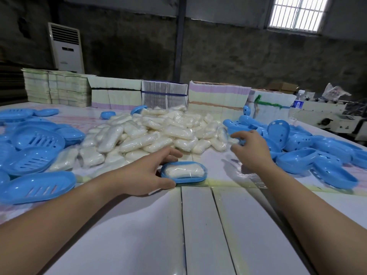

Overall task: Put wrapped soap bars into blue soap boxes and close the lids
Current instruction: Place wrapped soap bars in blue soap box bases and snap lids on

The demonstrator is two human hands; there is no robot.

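Left hand [148, 172] curved its thumb and fingers round the left end of the blue soap box [183, 172], steadying it on the table [198, 225]. A wrapped soap bar [184, 170] already lay inside, its long axis running left to right across me, and the box had no lid yet. My right hand [249, 148], fingers spread and holding nothing, reached forward and rightward toward the lid pile [309, 147], which lay just beyond its fingertips. Whether a fingertip touched the nearest lid [237, 127] I couldn't tell. The soap heap [155, 133] sat between both hands, farther out.
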